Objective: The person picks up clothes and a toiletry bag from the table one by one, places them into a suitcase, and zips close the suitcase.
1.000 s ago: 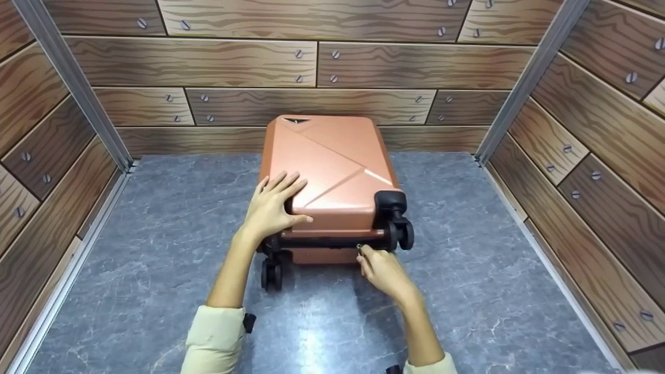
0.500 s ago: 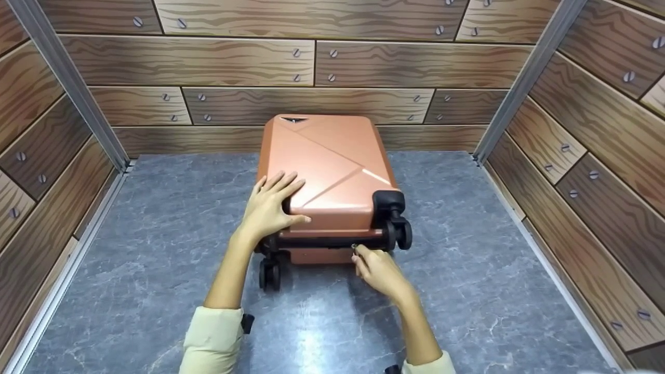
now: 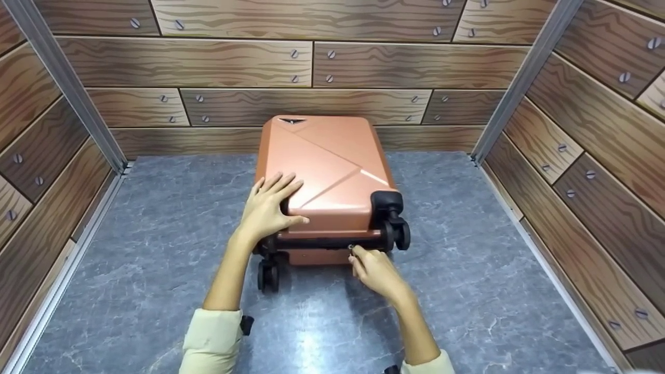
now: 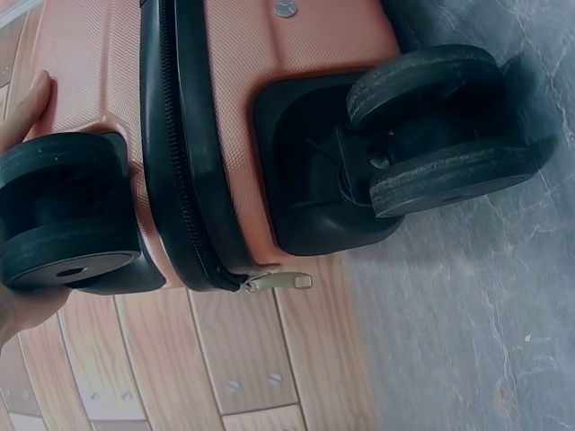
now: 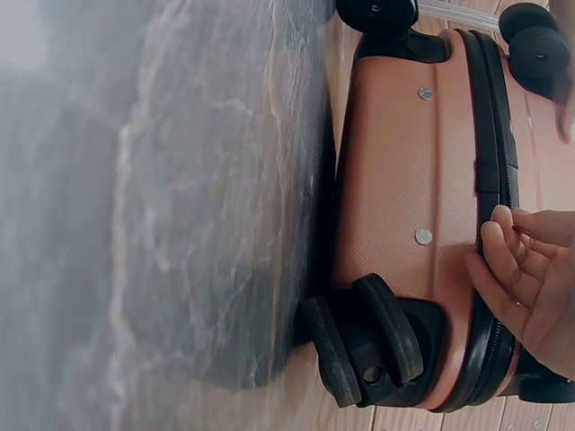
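Observation:
A rose-gold hard-shell suitcase [image 3: 327, 150] lies flat on the floor, its wheeled end toward me. My left hand [image 3: 266, 210] rests on its near left corner, fingers spread over the top shell and thumb on the end face. My right hand [image 3: 380, 270] pinches a small metal zipper pull [image 3: 351, 248] at the black zipper band [image 3: 317, 242]. In the right wrist view the thumb and index fingertip meet at the zipper [image 5: 505, 162], covering most of the pull. Another metal zipper pull [image 4: 286, 281] hangs loose at the left side of the suitcase in the left wrist view.
Black double wheels [image 3: 400, 234] stick out at the suitcase's near right corner, and another wheel pair [image 3: 268, 275] at the lower left. Grey marbled floor [image 3: 171, 234] surrounds it. Wood-patterned walls [image 3: 249, 65] with metal corner posts [image 3: 519, 85] stand behind and at both sides.
My right hand has slid a little to the left along the zipper band with the pull pinched. The left hand stays at the same corner. The head view has shifted slightly.

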Available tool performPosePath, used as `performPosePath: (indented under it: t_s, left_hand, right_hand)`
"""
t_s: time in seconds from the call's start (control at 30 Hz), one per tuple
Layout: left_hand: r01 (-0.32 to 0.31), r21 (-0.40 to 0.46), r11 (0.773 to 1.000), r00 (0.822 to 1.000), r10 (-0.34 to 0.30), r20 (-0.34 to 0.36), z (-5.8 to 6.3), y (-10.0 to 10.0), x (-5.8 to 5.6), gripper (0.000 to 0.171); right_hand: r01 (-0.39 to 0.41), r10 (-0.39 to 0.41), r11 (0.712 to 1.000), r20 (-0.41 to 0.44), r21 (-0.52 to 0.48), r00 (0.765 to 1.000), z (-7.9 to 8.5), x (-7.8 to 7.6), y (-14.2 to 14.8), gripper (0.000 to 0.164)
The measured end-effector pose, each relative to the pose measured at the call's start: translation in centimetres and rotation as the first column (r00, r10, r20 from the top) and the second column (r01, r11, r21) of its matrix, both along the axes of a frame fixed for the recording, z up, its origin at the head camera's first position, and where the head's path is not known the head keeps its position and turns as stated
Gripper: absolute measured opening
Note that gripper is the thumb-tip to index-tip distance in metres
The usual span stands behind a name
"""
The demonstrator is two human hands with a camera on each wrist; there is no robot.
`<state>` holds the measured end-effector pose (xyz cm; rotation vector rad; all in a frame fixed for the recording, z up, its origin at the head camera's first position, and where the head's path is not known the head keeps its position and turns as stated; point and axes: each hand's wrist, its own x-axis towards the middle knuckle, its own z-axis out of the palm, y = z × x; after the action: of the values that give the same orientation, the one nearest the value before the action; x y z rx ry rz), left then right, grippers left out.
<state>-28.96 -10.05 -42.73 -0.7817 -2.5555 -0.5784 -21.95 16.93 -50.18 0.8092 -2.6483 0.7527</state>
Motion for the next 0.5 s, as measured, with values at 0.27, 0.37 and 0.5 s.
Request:
performPosePath:
  t_s: [0.27, 0.37, 0.5]
  left_hand:
    - [-0.007, 0.002, 1.000, 1.000, 0.007, -0.004, 0.0, -0.1, 0.0, 0.081]
    - [-0.008, 0.004, 1.000, 1.000, 0.008, 0.002, 0.1, -0.1, 0.1, 0.081]
    - [-0.008, -0.001, 1.000, 1.000, 0.008, 0.011, 0.1, 0.0, 0.0, 0.081]
  right_hand:
    - [-0.016, 0.016, 1.000, 0.003, -0.013, 1.000, -0.2, -0.2, -0.3, 0.013]
    - [-0.037, 0.037, 0.999, -0.018, -0.008, 0.999, -0.2, -0.3, -0.6, 0.013]
    - [-0.047, 0.048, 0.999, -0.044, 0.014, 0.998, -0.1, -0.3, -1.2, 0.014]
